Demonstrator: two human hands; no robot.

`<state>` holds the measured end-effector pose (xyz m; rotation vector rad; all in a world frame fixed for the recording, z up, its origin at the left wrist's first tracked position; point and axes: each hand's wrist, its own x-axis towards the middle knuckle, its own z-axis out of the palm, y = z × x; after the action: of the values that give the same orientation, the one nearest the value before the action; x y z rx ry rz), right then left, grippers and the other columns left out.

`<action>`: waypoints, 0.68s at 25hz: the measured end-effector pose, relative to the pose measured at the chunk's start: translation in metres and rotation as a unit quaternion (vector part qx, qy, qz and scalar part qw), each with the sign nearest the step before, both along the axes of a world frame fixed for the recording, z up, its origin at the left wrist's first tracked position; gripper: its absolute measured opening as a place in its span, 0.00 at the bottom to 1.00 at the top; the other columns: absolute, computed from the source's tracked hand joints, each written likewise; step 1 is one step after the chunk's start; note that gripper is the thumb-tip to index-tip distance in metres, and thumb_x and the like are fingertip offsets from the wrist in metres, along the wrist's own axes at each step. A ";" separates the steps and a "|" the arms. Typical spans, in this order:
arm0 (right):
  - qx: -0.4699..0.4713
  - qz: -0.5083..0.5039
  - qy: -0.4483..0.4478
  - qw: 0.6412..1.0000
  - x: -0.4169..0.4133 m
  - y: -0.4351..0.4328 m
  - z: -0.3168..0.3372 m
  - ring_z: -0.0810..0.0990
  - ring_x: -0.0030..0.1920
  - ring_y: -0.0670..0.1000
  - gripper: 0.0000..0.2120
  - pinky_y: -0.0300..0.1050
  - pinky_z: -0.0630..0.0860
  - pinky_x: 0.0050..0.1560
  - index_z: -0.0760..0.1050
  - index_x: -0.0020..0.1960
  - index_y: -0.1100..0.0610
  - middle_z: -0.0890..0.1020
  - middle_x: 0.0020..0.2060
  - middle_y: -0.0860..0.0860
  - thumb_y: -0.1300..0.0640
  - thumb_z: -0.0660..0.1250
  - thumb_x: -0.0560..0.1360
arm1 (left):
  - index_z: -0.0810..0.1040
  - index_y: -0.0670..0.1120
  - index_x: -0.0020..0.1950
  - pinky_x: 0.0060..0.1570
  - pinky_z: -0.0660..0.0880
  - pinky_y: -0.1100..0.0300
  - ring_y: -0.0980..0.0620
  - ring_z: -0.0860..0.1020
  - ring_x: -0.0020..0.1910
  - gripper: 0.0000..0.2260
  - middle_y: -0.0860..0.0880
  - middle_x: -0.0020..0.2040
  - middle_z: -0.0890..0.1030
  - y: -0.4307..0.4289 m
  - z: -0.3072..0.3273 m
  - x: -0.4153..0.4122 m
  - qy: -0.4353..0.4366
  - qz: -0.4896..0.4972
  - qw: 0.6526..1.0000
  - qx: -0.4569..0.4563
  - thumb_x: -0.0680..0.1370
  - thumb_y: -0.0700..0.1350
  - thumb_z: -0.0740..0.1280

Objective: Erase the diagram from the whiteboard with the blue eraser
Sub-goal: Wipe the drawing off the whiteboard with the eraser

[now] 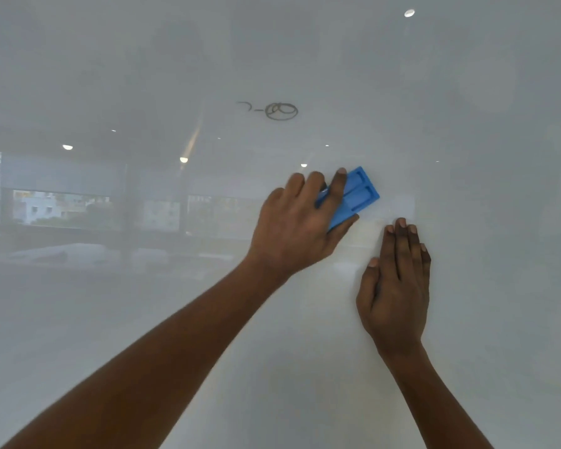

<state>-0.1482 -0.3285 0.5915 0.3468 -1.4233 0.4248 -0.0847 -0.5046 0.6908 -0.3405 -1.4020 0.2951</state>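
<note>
A glossy whiteboard fills the whole view. A blue eraser lies flat against it, tilted, with my left hand shut on its lower left half. Above it, apart from the eraser, sits a small dark diagram: overlapping ovals with a short dash and a hook to their left. My right hand rests flat on the board just right of and below the eraser, fingers straight and close together, holding nothing.
The board reflects ceiling lights, windows and a room behind me. A small white magnet or light spot shows near the top right. No board edge or tray is in view.
</note>
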 end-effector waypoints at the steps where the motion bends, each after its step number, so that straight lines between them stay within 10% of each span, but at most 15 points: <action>1: 0.001 0.001 -0.005 1.000 0.001 0.000 0.000 0.61 0.81 0.57 0.25 0.56 0.58 0.82 0.63 0.79 0.65 0.66 0.79 0.60 0.60 0.57 0.83 | 0.85 0.38 0.70 0.31 0.79 0.51 0.40 0.82 0.41 0.27 0.40 0.49 0.85 -0.006 0.003 0.000 0.007 -0.008 1.000 -0.008 0.82 0.58 0.74; 5: 0.002 -0.006 -0.007 1.000 0.001 0.000 0.000 0.59 0.82 0.56 0.25 0.56 0.57 0.82 0.63 0.79 0.65 0.65 0.79 0.59 0.60 0.54 0.84 | 0.81 0.42 0.75 0.36 0.80 0.45 0.35 0.83 0.52 0.28 0.37 0.57 0.83 -0.080 0.035 0.007 0.055 0.020 0.978 0.202 0.84 0.61 0.69; 10: -0.002 -0.024 -0.009 1.000 -0.002 -0.004 -0.001 0.57 0.83 0.56 0.25 0.56 0.55 0.83 0.61 0.80 0.65 0.63 0.80 0.59 0.59 0.52 0.84 | 0.70 0.45 0.82 0.54 0.79 0.39 0.36 0.75 0.68 0.36 0.38 0.69 0.75 -0.149 0.076 0.020 0.050 0.021 0.850 0.524 0.82 0.68 0.57; 13: -0.001 -0.031 -0.013 0.999 -0.003 -0.006 -0.001 0.57 0.83 0.57 0.25 0.57 0.55 0.83 0.61 0.80 0.65 0.63 0.80 0.60 0.59 0.51 0.84 | 0.69 0.46 0.83 0.53 0.78 0.42 0.38 0.74 0.70 0.35 0.40 0.71 0.74 -0.110 0.087 0.012 0.053 0.030 0.844 0.532 0.83 0.67 0.56; 17: -0.001 -0.037 -0.007 0.999 -0.002 -0.005 0.000 0.59 0.82 0.58 0.25 0.58 0.58 0.82 0.62 0.79 0.66 0.65 0.79 0.61 0.59 0.53 0.84 | 0.70 0.47 0.84 0.51 0.78 0.45 0.39 0.76 0.68 0.32 0.41 0.71 0.77 -0.020 0.086 0.001 -0.009 0.009 0.950 0.312 0.86 0.65 0.58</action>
<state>-0.1501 -0.3337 0.5915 0.2895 -1.4442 0.3700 -0.0834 -0.5250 0.7768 0.1919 -1.4388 -0.1449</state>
